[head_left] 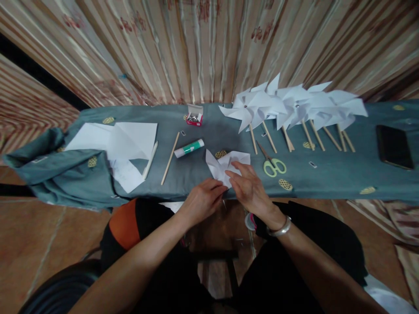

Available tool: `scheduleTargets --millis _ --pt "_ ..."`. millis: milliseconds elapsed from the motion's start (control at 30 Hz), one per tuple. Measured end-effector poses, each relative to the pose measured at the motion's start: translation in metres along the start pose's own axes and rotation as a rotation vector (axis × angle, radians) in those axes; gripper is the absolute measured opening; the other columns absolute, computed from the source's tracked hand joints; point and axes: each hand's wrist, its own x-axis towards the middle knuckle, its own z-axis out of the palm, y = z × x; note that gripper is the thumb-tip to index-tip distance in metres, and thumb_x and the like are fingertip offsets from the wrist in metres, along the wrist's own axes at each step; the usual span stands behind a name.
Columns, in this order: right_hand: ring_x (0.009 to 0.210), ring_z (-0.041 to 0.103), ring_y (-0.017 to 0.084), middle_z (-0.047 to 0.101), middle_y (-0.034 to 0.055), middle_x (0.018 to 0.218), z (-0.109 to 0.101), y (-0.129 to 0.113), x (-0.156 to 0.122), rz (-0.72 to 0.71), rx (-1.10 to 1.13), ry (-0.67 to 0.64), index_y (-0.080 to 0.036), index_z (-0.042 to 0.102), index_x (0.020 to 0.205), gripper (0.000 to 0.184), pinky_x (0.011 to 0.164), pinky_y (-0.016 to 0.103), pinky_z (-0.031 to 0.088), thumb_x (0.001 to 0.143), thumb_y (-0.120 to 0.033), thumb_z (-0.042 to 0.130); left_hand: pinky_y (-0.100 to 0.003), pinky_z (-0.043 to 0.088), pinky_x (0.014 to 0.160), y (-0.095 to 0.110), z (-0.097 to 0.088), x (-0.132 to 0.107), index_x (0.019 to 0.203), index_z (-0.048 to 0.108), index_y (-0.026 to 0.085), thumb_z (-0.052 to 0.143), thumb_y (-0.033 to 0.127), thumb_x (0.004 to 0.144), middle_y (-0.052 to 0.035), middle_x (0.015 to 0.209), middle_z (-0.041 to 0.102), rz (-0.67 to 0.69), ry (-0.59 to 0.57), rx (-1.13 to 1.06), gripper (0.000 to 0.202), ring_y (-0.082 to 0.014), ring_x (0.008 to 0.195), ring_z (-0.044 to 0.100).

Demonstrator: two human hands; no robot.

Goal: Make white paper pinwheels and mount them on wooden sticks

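Observation:
A folded white paper piece (225,165) lies at the near edge of the blue-grey cloth (209,131). My left hand (202,199) is closed, pinching the paper's lower left corner. My right hand (249,188) rests on the paper's lower right part with its fingers pressed down on a fold; a silver bangle circles that wrist. A glue stick (189,148) and a loose wooden stick (170,158) lie just left of the paper. Green-handled scissors (272,164) lie just right of it.
Several finished white paper pinwheels (288,107) on wooden sticks lie at the back right. Blank white sheets (124,141) and a pen lie to the left. A small red box of pins (194,115) stands behind. A dark phone (393,146) lies far right. Striped curtains hang behind.

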Motion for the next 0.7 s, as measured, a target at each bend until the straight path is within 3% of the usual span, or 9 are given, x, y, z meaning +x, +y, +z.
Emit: scheduleTargets --millis 233,467,700 --pt "0.131 0.038 0.029 0.046 0.0149 0.143 0.002 -0.008 0.002 -0.02 -0.066 -0.043 -0.018 0.062 0.116 0.04 0.102 0.052 0.039 0.086 -0.006 0.04 -0.032 0.055 0.083 0.003 -0.003 -0.001 0.108 0.063 0.016 0.053 0.014 0.086 -0.0086 0.105 0.064 -0.034 -0.012 0.015 0.025 -0.0205 0.097 0.061" --pt "0.132 0.037 0.032 0.042 0.0183 0.146 0.007 -0.014 0.002 0.007 -0.171 -0.077 -0.013 0.064 0.115 0.039 0.1 0.051 0.039 0.085 -0.004 0.041 -0.037 0.051 0.09 0.009 -0.003 0.0 0.109 0.061 0.016 0.054 0.014 0.087 -0.0106 0.117 0.06 -0.019 -0.009 0.088 0.024 -0.0219 0.104 0.057" --pt "0.13 0.04 0.031 0.045 0.0183 0.144 0.009 -0.018 0.003 0.025 -0.232 -0.076 -0.012 0.064 0.116 0.038 0.099 0.047 0.039 0.088 -0.006 0.04 -0.038 0.048 0.089 0.01 0.0 0.008 0.109 0.061 0.015 0.052 0.016 0.089 -0.0088 0.105 0.064 -0.028 -0.071 0.199 0.022 -0.0231 0.1 0.055"
